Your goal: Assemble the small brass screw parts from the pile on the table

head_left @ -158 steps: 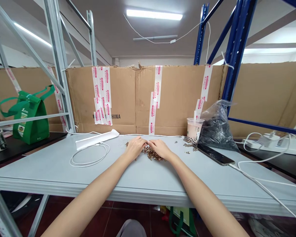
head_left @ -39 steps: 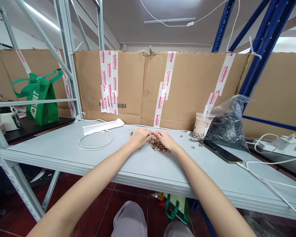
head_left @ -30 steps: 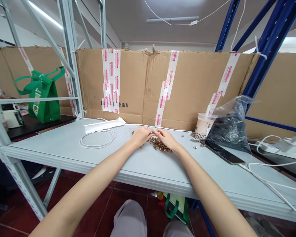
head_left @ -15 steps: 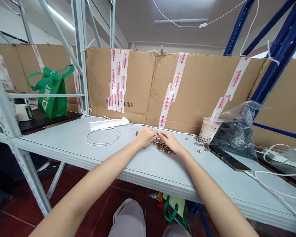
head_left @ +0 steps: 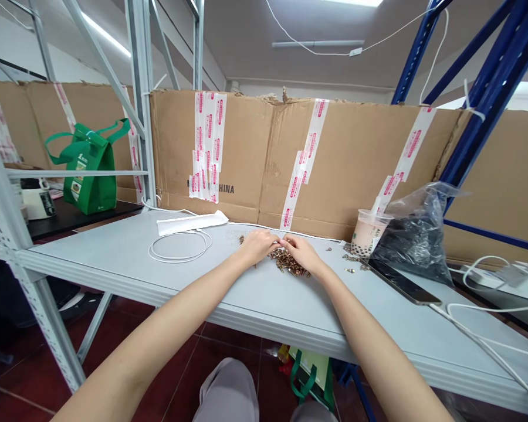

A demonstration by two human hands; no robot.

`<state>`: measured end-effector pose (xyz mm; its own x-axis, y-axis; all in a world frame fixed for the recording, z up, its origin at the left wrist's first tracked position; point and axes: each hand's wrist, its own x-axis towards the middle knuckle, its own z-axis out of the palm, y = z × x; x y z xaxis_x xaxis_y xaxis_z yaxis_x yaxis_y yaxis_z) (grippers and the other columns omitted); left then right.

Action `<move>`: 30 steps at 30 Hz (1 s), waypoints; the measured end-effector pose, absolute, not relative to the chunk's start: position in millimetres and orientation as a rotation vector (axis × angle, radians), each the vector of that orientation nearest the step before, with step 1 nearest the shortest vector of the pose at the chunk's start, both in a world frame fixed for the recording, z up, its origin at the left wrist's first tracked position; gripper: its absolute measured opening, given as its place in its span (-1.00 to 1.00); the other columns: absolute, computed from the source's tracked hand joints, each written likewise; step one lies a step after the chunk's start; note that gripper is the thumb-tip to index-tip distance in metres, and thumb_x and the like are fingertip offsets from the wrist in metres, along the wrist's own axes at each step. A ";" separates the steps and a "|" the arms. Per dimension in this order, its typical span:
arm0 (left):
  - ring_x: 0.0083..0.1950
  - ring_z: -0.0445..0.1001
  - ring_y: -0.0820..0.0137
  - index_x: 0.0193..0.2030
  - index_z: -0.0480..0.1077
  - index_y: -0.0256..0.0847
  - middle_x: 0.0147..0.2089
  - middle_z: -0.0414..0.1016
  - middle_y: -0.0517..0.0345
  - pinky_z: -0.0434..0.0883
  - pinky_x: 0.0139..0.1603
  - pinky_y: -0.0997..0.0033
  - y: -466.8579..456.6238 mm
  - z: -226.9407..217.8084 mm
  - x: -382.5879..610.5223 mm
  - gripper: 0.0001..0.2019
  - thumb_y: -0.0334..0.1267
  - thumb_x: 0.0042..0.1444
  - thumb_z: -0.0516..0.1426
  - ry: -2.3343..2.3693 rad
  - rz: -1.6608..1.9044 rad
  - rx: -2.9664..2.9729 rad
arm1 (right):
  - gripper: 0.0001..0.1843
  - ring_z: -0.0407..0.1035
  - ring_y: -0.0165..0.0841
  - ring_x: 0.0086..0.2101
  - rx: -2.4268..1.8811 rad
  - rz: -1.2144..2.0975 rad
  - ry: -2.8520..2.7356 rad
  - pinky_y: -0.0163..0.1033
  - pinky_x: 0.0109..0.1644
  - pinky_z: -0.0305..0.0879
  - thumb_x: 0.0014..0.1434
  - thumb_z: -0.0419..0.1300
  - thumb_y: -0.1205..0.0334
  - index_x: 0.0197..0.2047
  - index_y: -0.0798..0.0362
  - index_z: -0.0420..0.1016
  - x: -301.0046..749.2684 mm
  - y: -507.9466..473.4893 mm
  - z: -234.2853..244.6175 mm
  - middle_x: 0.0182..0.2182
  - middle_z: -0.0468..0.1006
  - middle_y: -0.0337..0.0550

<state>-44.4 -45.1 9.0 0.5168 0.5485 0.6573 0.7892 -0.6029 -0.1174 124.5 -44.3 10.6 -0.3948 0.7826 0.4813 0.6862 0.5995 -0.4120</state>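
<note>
The left hand [head_left: 257, 246] and right hand [head_left: 303, 255] curve over a rough heap of small brass-coloured screws [head_left: 289, 263] on the pale metal shelf [head_left: 92, 249]; whether they grasp any screw, it cannot be told

Screw pile [head_left: 289, 262] apparently further off, view tilted.

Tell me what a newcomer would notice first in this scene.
The eye falls first on the left hand and right hand, meeting at a pile of brass-coloured screws near the back of the pale table. Behind them rises a cardboard wall patched with red-and-white tape. A bright green tote bag stands far left, while a bubble tea cup and a plastic bag of dark contents sit at the right.
</note>
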 end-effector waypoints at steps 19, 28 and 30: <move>-0.36 0.36 0.39 -0.28 0.42 -0.22 -0.43 0.40 0.08 0.21 -0.33 0.45 -41.0 6.6 -45.3 -0.65 -0.06 0.14 -0.08 -1.035 -0.869 -2.317 | -0.49 0.23 -0.40 -0.50 -1.201 -0.005 -2.222 -0.37 -0.39 0.03 0.19 -0.28 -0.06 -0.46 0.05 0.32 121.8 -51.4 13.5 -0.58 0.37 -0.22; -0.40 0.34 0.40 -0.25 0.43 -0.20 -0.47 0.39 0.10 0.19 -0.35 0.46 -41.5 7.8 -46.0 -0.67 -0.08 0.14 -0.07 -1.028 -0.893 -2.292 | -0.56 0.20 -0.43 -0.50 -1.170 0.075 -2.152 -0.38 -0.40 0.03 0.19 -0.23 -0.04 -0.42 0.06 0.29 123.2 -46.7 11.9 -0.56 0.35 -0.25; -0.41 0.34 0.40 -0.25 0.43 -0.19 -0.48 0.39 0.10 0.19 -0.36 0.46 -42.5 8.0 -45.9 -0.68 -0.08 0.14 -0.07 -1.031 -0.890 -2.285 | -0.58 0.19 -0.43 -0.51 -1.156 0.078 -2.170 -0.38 -0.40 0.03 0.18 -0.19 -0.03 -0.44 0.07 0.28 123.3 -45.7 11.6 -0.58 0.34 -0.26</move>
